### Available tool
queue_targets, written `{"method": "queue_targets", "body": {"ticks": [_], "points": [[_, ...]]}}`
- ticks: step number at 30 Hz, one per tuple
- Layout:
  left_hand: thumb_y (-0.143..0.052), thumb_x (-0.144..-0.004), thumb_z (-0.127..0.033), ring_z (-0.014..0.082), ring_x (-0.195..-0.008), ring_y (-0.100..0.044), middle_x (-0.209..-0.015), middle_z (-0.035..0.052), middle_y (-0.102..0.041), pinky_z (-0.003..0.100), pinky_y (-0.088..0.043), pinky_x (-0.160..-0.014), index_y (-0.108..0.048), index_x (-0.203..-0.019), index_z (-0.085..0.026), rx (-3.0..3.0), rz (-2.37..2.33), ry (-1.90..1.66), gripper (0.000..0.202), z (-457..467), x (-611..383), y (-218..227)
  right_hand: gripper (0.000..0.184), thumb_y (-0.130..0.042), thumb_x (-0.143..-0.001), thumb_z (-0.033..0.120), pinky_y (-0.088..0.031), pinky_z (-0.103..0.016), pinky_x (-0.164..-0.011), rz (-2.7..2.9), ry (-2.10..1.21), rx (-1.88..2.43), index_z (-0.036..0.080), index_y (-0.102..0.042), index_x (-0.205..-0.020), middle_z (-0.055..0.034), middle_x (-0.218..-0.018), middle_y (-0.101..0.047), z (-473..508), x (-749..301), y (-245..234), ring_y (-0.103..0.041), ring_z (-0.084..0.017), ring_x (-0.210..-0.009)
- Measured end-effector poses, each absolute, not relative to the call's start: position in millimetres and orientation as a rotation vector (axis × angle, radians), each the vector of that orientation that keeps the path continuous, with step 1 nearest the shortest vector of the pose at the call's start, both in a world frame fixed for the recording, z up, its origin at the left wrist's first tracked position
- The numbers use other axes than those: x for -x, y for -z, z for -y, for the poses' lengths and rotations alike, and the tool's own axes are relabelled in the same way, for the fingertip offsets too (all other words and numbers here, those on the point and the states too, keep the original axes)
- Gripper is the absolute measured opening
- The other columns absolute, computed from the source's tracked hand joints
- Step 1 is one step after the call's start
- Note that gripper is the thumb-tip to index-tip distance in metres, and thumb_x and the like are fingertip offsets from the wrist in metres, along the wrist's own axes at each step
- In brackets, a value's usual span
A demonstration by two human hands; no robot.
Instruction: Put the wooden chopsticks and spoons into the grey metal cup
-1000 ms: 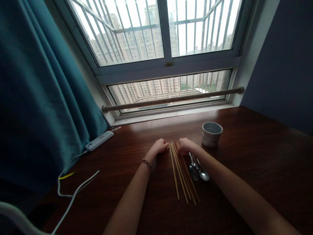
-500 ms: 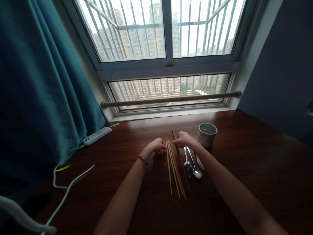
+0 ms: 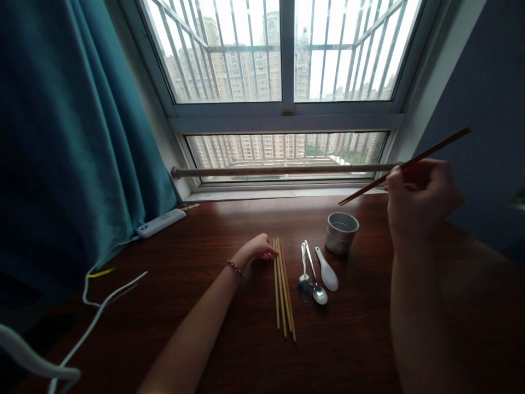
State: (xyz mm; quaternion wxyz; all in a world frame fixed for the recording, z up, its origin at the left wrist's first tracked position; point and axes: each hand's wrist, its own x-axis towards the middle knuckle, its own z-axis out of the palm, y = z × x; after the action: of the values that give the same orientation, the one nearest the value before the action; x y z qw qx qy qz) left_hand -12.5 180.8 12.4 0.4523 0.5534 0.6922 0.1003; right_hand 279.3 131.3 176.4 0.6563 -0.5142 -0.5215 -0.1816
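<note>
Right hand (image 3: pixel 420 200): nearest the camera, raised well above the table (image 3: pixel 410 339), fingers pinched shut on dark chopsticks (image 3: pixel 404 166), one or a pair, cannot tell. Their long axis runs from low left to high right, the lower tip hanging above and just right of the cup.

Left hand (image 3: pixel 259 250): lying on the table well left of and below the right hand's grip, loosely curled, fingertips touching the far end of the pale chopsticks (image 3: pixel 283 290); holds nothing.

Pale chopsticks: a bundle lying flat, long axis running away from the camera.

Two metal spoons (image 3: pixel 310 276) and a white ceramic spoon (image 3: pixel 327 272): side by side, between bundle and cup.

Perforated grey cup (image 3: pixel 342 232): upright, below and left of the right hand's grip, the nearer hand to it being the right.

Power strip (image 3: pixel 161 223): far left, beside a teal curtain (image 3: pixel 74 137).
</note>
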Motion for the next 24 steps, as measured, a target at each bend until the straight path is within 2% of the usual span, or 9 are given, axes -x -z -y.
{"method": "queue_targets", "body": {"ticks": [7,11,16,20,24], "points": [[-0.065,-0.068,-0.016,0.0120,-0.047,-0.050,-0.054,0.0066,-0.054,0.019,-0.039,-0.044,-0.052,-0.058,-0.006,-1.335,-1.687,-0.264,0.019,-173.9,9.5,-22.0,0.016,-0.052,-0.069,0.026,-0.039,-0.026,-0.062,1.443,0.308,1.270,0.012,-0.055,-0.078,-0.0028,-0.068,-0.057,-172.8,-273.3,-153.2,-0.051,-0.012,-0.058],[-0.057,-0.069,-0.018,0.0170,-0.052,-0.054,-0.062,0.0104,-0.057,0.023,-0.041,-0.046,-0.053,-0.059,-0.007,-1.539,-1.785,-0.183,0.015,-174.3,2.9,-15.7,0.016,-0.053,-0.067,0.026,-0.036,-0.025,-0.060,1.632,0.170,1.364,0.013,-0.057,-0.075,-0.0034,-0.066,-0.057,-191.2,-265.5,-133.5,-0.051,-0.013,-0.059],[-0.053,-0.070,-0.030,0.0297,-0.080,-0.057,-0.084,0.0169,-0.060,0.031,-0.044,-0.063,-0.060,-0.075,-0.010,-1.974,-2.095,0.020,0.022,-168.0,-15.2,-16.4,0.016,-0.051,-0.068,0.028,-0.036,-0.024,-0.060,1.739,0.049,1.454,0.015,-0.058,-0.075,-0.0024,-0.067,-0.058,-206.5,-263.5,-115.8,-0.052,-0.013,-0.062],[-0.052,-0.072,-0.034,0.0311,-0.088,-0.054,-0.092,0.0180,-0.058,0.032,-0.043,-0.068,-0.061,-0.084,-0.010,-1.974,-2.132,0.048,0.028,-163.8,-21.4,-20.0,0.015,-0.051,-0.068,0.027,-0.038,-0.022,-0.061,1.768,-0.033,1.481,0.016,-0.058,-0.077,-0.0019,-0.069,-0.058,-212.0,-261.6,-109.3,-0.053,-0.012,-0.065],[-0.054,-0.069,-0.035,0.0300,-0.084,-0.056,-0.088,0.0170,-0.059,0.029,-0.043,-0.064,-0.061,-0.080,-0.011,-1.951,-2.125,0.016,0.027,-166.2,-17.5,-18.3,0.015,-0.050,-0.069,0.027,-0.039,-0.021,-0.062,1.782,-0.106,1.499,0.017,-0.059,-0.077,-0.0016,-0.071,-0.059,-214.3,-257.4,-105.3,-0.054,-0.012,-0.067]]}}
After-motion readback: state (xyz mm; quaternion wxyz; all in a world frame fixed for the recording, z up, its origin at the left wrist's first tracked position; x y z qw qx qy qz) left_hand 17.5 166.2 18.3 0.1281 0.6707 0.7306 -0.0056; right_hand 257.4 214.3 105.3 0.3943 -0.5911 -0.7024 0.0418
